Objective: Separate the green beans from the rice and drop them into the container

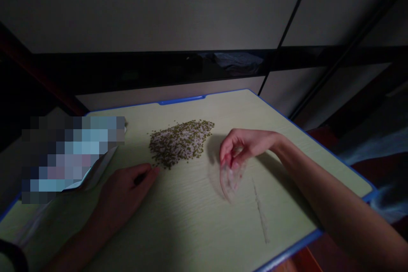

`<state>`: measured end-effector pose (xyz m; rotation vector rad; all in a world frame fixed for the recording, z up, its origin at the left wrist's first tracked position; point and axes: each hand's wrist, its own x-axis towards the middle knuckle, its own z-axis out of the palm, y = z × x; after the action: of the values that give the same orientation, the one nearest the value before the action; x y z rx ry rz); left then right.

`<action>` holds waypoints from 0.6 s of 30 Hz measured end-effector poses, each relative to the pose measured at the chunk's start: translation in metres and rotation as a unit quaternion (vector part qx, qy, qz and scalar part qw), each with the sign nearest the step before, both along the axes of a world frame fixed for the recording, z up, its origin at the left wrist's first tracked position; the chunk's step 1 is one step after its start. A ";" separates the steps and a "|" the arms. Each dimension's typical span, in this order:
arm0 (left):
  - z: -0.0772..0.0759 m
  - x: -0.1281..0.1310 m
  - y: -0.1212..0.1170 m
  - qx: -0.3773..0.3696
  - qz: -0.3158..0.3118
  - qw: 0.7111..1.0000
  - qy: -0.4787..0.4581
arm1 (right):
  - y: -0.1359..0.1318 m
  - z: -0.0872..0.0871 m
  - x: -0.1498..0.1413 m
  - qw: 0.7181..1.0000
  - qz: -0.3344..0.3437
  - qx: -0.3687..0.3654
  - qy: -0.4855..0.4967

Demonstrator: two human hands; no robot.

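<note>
Mixed grains [181, 140] are being kept heaped on the table [204, 221]. The left hand [126, 182] is being held narrow at their near edge; at right, clear plastic [228, 182] is being pinched by the right hand [247, 143], seemingly to avoid them.

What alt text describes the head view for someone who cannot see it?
Right hand pinches a clear, thin piece, apparently plastic, at a pale green table with blue edging; left hand is beside a loose heap of small green and whitish grains.
</note>
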<state>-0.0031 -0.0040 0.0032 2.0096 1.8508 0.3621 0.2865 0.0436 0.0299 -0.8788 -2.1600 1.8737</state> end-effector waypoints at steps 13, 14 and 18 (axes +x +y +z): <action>-0.002 0.002 0.003 0.036 -0.009 0.999 -0.002 | 0.017 -0.025 0.025 0.977 -0.196 0.085 0.020; -0.002 0.002 0.003 0.041 -0.010 0.999 0.002 | 0.013 -0.025 0.025 0.976 -0.195 0.091 0.019; -0.001 0.003 0.002 0.052 -0.016 0.999 0.002 | -0.013 -0.028 0.027 0.974 -0.194 0.111 0.028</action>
<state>-0.0004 -0.0025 0.0019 2.1068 1.8357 0.4531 0.3130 0.0304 0.0022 -1.0902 -1.9414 1.4233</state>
